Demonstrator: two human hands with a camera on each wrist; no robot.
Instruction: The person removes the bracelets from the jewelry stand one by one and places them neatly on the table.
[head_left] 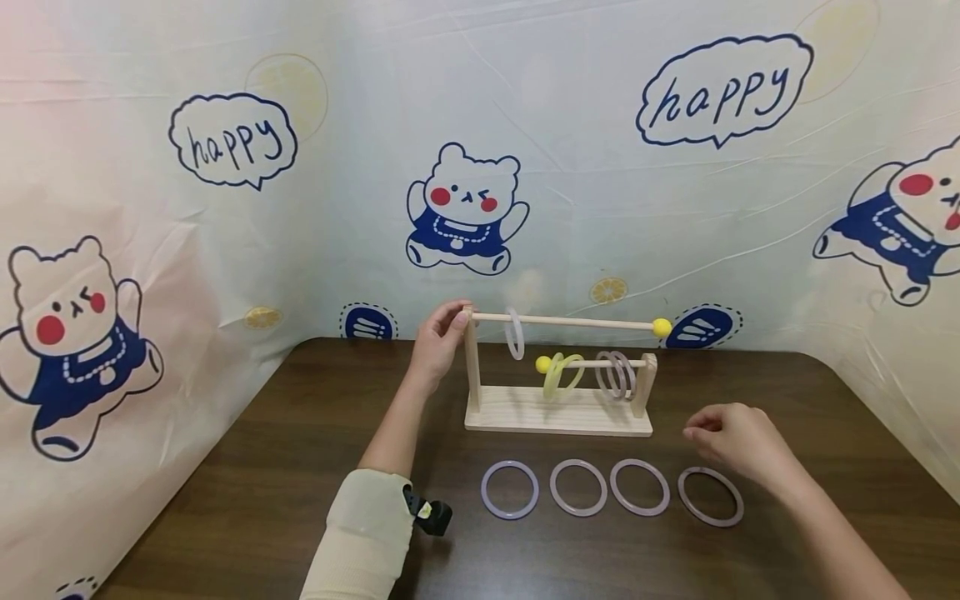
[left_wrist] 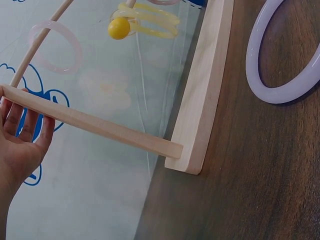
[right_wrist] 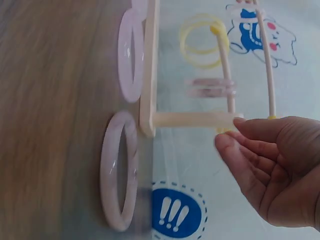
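Atop the tall post (head_left: 472, 358) of the wooden stand (head_left: 555, 415), I see the left hand (head_left: 437, 346) with its fingers curled round the wood, gripping it. I find the right hand (head_left: 738, 437) raised beside the stand's other end, fingers loosely bent and thumb close to the fingertips; whether they quite meet I cannot tell, but I make out nothing between them.

One pale ring (head_left: 508, 336) hangs on the upper rod (head_left: 585, 322) near the tall post. Yellow rings (head_left: 548, 379) and purple rings (head_left: 615, 375) hang on the lower rod (head_left: 590, 363). Four more lie flat in a row on the table (head_left: 262, 500), in front of the stand; the dusky ring (right_wrist: 109, 175) is nearest the right hand.

I judge the step in hand to be moving rings between rods and table, left hand steadying, right hand between grips; which way they travel I cannot settle. If a table ring is next, I think the right hand must lower, part thumb and finger, and pinch the rim, with the stand held firm.
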